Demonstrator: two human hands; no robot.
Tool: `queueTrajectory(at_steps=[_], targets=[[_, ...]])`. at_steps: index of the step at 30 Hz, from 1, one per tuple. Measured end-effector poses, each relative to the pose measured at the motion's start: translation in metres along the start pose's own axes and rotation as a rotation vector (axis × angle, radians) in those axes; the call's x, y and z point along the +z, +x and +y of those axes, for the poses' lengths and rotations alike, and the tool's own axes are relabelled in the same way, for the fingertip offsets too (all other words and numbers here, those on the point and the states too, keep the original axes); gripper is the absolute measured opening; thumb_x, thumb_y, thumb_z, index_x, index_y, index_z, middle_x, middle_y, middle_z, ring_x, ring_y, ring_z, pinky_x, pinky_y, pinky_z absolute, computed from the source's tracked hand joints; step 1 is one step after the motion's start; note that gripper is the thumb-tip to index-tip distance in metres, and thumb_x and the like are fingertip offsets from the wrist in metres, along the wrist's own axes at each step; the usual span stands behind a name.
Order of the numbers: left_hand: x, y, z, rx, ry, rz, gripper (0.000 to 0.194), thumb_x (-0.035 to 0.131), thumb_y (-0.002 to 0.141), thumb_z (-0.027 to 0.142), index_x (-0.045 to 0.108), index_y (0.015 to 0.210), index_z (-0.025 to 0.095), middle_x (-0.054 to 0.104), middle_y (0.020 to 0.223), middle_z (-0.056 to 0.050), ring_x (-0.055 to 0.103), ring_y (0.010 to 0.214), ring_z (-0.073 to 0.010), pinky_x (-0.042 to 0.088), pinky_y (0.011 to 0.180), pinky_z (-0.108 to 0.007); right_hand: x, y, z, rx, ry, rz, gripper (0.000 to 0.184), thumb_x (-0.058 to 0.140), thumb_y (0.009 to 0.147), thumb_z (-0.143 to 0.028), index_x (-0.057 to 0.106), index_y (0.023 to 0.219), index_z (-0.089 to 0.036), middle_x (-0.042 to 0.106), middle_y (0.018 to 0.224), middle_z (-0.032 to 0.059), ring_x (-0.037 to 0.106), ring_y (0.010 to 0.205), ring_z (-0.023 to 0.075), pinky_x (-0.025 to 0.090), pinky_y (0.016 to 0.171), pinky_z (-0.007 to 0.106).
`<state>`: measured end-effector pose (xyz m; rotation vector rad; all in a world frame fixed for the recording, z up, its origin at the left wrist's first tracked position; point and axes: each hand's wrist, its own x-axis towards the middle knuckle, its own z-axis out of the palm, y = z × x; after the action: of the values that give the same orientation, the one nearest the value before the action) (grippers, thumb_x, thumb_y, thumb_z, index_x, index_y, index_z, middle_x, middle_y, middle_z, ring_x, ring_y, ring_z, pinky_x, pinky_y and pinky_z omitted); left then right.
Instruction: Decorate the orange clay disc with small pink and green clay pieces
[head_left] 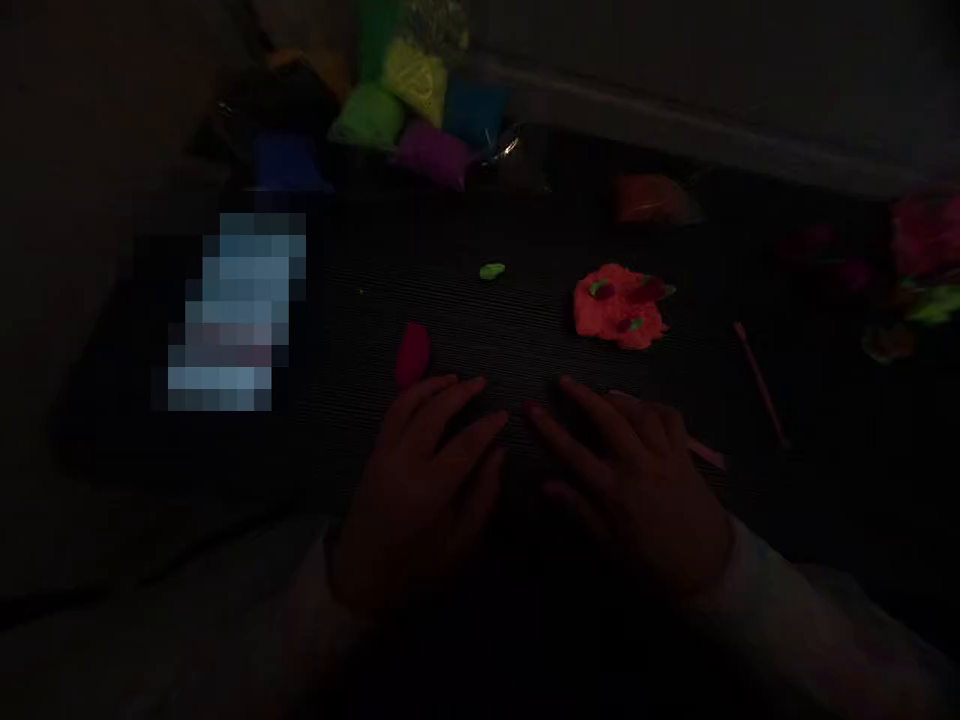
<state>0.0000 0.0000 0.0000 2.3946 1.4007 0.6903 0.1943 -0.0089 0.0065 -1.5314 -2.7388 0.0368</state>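
Note:
The scene is very dark. My left hand [420, 490] and my right hand [637, 480] lie palm down side by side on a dark ribbed mat [465, 330], fingers stretched forward and slightly apart. Their fingertips nearly meet in the middle. Nothing shows in either hand. A dark red lump of clay [412, 355] lies just beyond my left fingertips. A flat orange-red clay piece [619, 305] with small red and green bits on it sits beyond my right hand. A small green clay scrap [492, 271] lies farther back. A thin pink stick [759, 380] lies to the right.
Several bags of coloured clay [409, 110], green, yellow, blue and purple, are piled at the back. An orange bag [651, 198] lies at the back right. More pink and green clay shapes [919, 270] sit at the far right. A blurred bright patch [236, 310] is at the left.

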Motion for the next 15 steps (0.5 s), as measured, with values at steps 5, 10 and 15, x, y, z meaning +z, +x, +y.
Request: queueTrajectory(at_steps=[5, 10, 15], targets=[[0.001, 0.001, -0.001, 0.015, -0.031, 0.021, 0.024, 0.051, 0.077, 0.018, 0.056, 0.101, 0.015, 0.051, 0.113, -0.008, 0.041, 0.109, -0.0219, 0.039, 0.092, -0.042, 0.000, 0.008, 0.000, -0.005, 0.000, -0.019, 0.050, 0.038, 0.081, -0.047, 0.039, 0.125, -0.024, 0.033, 0.134, 0.0152, 0.038, 0.107, 0.0289, 0.029, 0.083, 0.046], [0.000, 0.000, -0.002, 0.018, -0.065, 0.029, 0.025, 0.051, 0.077, 0.018, 0.056, 0.101, 0.015, 0.051, 0.113, -0.009, 0.040, 0.110, -0.0218, 0.039, 0.092, -0.041, -0.001, 0.021, 0.000, -0.009, -0.018, -0.023, 0.049, 0.037, 0.082, -0.046, 0.039, 0.126, -0.024, 0.032, 0.134, 0.0152, 0.037, 0.109, 0.0291, 0.029, 0.083, 0.046], [0.000, -0.001, -0.002, 0.012, -0.101, 0.050, 0.025, 0.051, 0.077, 0.018, 0.056, 0.101, 0.014, 0.052, 0.113, -0.009, 0.039, 0.110, -0.0216, 0.039, 0.092, -0.041, 0.000, 0.032, 0.000, -0.036, -0.061, -0.013, 0.051, 0.035, 0.082, -0.047, 0.038, 0.126, -0.022, 0.032, 0.134, 0.0156, 0.037, 0.108, 0.0295, 0.029, 0.082, 0.046]])
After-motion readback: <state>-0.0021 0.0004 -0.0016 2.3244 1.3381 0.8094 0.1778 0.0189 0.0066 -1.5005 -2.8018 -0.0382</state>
